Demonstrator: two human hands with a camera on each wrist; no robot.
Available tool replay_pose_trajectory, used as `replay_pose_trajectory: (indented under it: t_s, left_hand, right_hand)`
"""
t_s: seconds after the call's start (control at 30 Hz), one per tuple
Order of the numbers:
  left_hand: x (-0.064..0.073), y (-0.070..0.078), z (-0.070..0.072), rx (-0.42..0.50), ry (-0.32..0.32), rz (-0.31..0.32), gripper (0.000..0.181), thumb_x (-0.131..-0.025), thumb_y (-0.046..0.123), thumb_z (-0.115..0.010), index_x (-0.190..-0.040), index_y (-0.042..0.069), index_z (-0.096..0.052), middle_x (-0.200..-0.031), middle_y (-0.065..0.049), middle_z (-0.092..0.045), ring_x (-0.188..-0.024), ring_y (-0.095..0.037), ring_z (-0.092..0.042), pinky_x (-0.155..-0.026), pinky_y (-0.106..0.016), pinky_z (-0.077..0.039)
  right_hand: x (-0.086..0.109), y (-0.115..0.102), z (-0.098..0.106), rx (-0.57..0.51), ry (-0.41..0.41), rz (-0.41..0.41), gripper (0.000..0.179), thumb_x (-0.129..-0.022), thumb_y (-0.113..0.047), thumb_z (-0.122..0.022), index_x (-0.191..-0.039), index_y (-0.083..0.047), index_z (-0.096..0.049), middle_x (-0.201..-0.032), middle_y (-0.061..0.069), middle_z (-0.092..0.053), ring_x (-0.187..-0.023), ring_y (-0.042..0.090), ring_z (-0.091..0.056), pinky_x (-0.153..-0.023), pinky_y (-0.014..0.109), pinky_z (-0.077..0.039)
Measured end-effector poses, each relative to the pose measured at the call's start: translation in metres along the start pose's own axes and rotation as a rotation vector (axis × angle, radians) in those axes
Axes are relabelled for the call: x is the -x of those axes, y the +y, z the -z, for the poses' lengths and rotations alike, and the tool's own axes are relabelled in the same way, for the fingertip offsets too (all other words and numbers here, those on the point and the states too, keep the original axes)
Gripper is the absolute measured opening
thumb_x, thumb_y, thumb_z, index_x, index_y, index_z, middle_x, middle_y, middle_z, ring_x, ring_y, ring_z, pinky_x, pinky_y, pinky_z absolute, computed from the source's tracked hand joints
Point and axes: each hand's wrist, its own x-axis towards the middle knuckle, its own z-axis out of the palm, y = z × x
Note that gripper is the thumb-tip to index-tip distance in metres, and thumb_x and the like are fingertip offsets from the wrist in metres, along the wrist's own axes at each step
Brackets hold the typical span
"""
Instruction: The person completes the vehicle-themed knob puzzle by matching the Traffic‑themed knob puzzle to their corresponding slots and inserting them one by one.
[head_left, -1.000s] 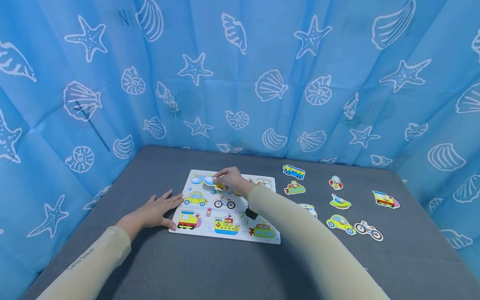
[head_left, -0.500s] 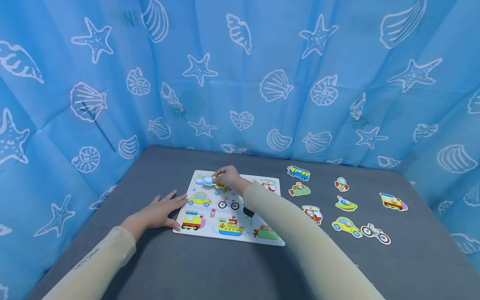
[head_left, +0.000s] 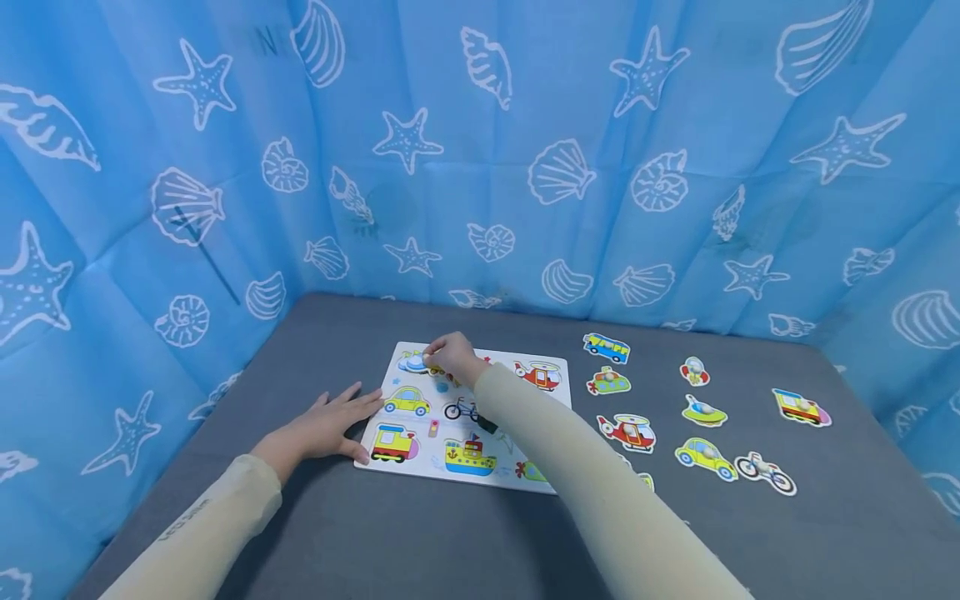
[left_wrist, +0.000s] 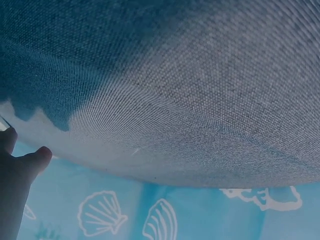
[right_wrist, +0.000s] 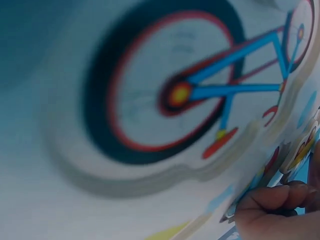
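Observation:
A white puzzle board point(head_left: 431, 483) with printed vehicles lies on the grey table. My right hand point(head_left: 455, 357) is over its far left part and pinches a puzzle piece point(head_left: 417, 363) with a blue-and-white end; the fingers hide the rest. That piece overlaps a similar blue picture on the board. In the right wrist view, curled fingers of the right hand point(right_wrist: 272, 205) appear beyond the large bicycle picture point(right_wrist: 235, 92). My left hand point(head_left: 326, 429) is spread, its fingertips and thumb at the board's left edge. Only part of the left hand point(left_wrist: 22, 167) shows in its wrist view.
Loose knobbed pieces lie right of the board: a bus point(head_left: 606, 348), submarine point(head_left: 608, 382), helicopter point(head_left: 628, 433), rocket point(head_left: 694, 372), car point(head_left: 705, 459), bicycle point(head_left: 764, 473) and train point(head_left: 801, 408). My right sleeve point(head_left: 592, 483) partly covers another piece. A blue shell-patterned curtain point(head_left: 450, 200) stands behind the table.
The pinched piece has moved left over the board, onto the blue picture. The left hand stays at the board's edge. The whole head view has shifted, so the scene sits farther right.

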Motion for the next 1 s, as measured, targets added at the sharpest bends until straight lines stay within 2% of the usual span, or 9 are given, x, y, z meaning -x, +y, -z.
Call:
replay_pose_trajectory:
  t_s: [0.07, 0.27, 0.43, 0.67, 1.0]
  left_hand:
    - [0.000, 0.001, 0.000, -0.004, -0.005, -0.002, 0.099, -0.074, 0.054, -0.075, -0.152, 0.009, -0.033, -0.159, -0.010, -0.024, -0.146, -0.041, -0.008, -0.108, -0.070, -0.005]
    - [-0.001, 0.000, -0.002, -0.006, -0.013, 0.008, 0.098, -0.074, 0.054, -0.076, -0.152, 0.010, -0.033, -0.159, -0.010, -0.024, -0.146, -0.041, -0.008, -0.108, -0.070, -0.005]
    - [-0.003, 0.000, -0.001, -0.011, -0.015, 0.010, 0.098, -0.074, 0.053, -0.076, -0.152, 0.010, -0.033, -0.160, -0.009, -0.023, -0.146, -0.040, -0.008, -0.108, -0.070, -0.005]
    - [-0.001, 0.003, 0.000, 0.002, -0.009, 0.006, 0.098, -0.074, 0.049, -0.077, -0.151, 0.008, -0.034, -0.159, -0.010, -0.024, -0.146, -0.041, -0.009, -0.108, -0.070, -0.006]
    - [-0.001, 0.002, 0.000, 0.012, -0.014, 0.030, 0.098, -0.074, 0.050, -0.077, -0.152, 0.009, -0.033, -0.160, -0.009, -0.023, -0.146, -0.040, -0.008, -0.108, -0.069, -0.005]
  right_hand:
    - [-0.001, 0.000, -0.001, 0.004, 0.000, 0.002, 0.011, -0.091, -0.021, -0.070, -0.098, -0.014, -0.076, -0.101, 0.004, -0.062, -0.074, 0.019, -0.052, -0.064, 0.031, -0.043]
    - [-0.002, -0.002, -0.005, 0.019, -0.008, 0.026, 0.013, -0.091, -0.022, -0.070, -0.100, -0.014, -0.076, -0.103, 0.003, -0.063, -0.094, 0.019, -0.056, -0.082, 0.036, -0.047]
    - [-0.003, -0.007, -0.009, 0.033, -0.002, 0.034, 0.013, -0.091, -0.020, -0.071, -0.100, -0.014, -0.076, -0.100, 0.002, -0.065, -0.095, 0.018, -0.057, -0.087, 0.037, -0.047]
    - [-0.002, -0.014, -0.013, 0.085, 0.021, -0.027, 0.011, -0.091, -0.021, -0.071, -0.099, -0.016, -0.077, -0.106, 0.000, -0.065, -0.097, 0.018, -0.057, -0.088, 0.037, -0.045]
    - [0.007, -0.020, -0.014, 0.137, 0.064, 0.003, 0.013, -0.092, -0.020, -0.070, -0.101, -0.014, -0.075, -0.104, 0.003, -0.067, -0.095, 0.020, -0.058, -0.088, 0.039, -0.048]
